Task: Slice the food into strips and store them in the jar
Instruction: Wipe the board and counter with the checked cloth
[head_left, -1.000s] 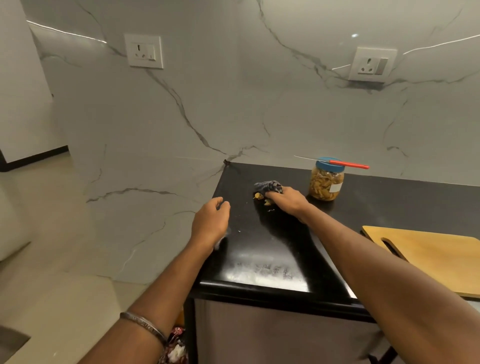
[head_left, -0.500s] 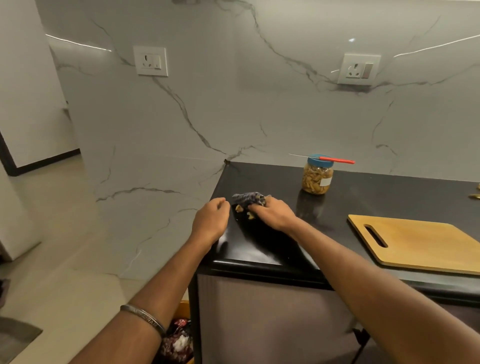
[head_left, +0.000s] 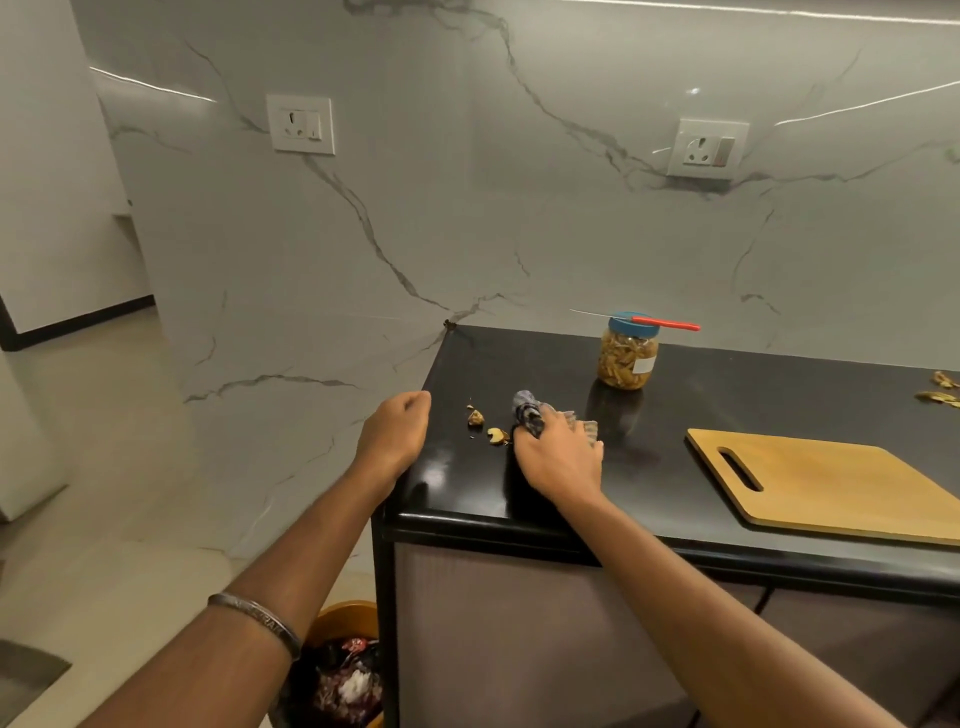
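The right hand (head_left: 561, 457) grips a crumpled cloth (head_left: 527, 418); the left hand (head_left: 392, 441) curls empty at the counter's 9 o'clock edge. The capped jar (head_left: 626, 358) stands at 1 o'clock — a careless sweep could scatter scraps (head_left: 488, 426) floorward, missing the bin (head_left: 337, 670).

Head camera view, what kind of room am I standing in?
Most likely a home kitchen: a black countertop against a marble-look wall with sockets, a wooden cutting board, and a lidded jar of food strips.
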